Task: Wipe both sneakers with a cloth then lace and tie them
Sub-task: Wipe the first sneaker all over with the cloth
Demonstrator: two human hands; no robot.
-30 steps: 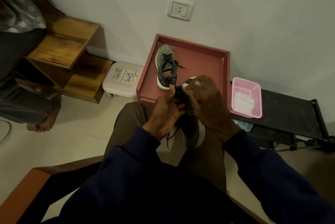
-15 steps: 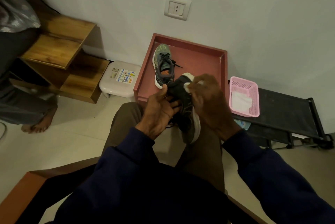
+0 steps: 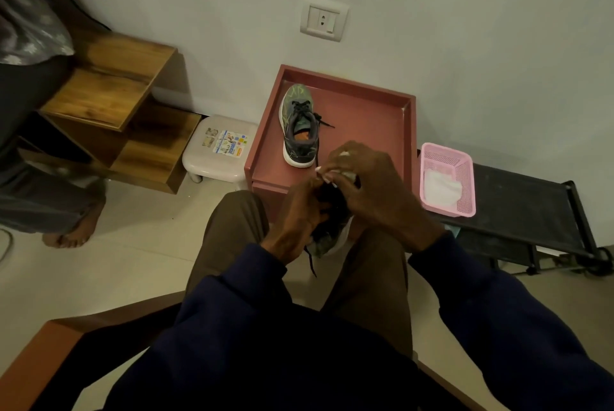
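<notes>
- A pale wall with a white switch plate [image 3: 324,18] rises behind a beige tiled floor, and a reddish-brown tray-topped side table [image 3: 365,124] stands against it.
- A grey-green patterned sneaker [image 3: 299,128] with a white sole rests on that table, toe toward the wall.
- Over the seated person's lap, the left hand [image 3: 297,221] curls its fingers round a second dark sneaker [image 3: 329,234], whose black lace [image 3: 310,261] dangles below.
- The right hand [image 3: 375,184] clutches a crumpled white cloth [image 3: 347,174] against that shoe's upper end.
- A pink plastic mesh basket [image 3: 463,174] holding a white rag [image 3: 440,188] sits on a black bench [image 3: 531,201] just beside the table.
</notes>
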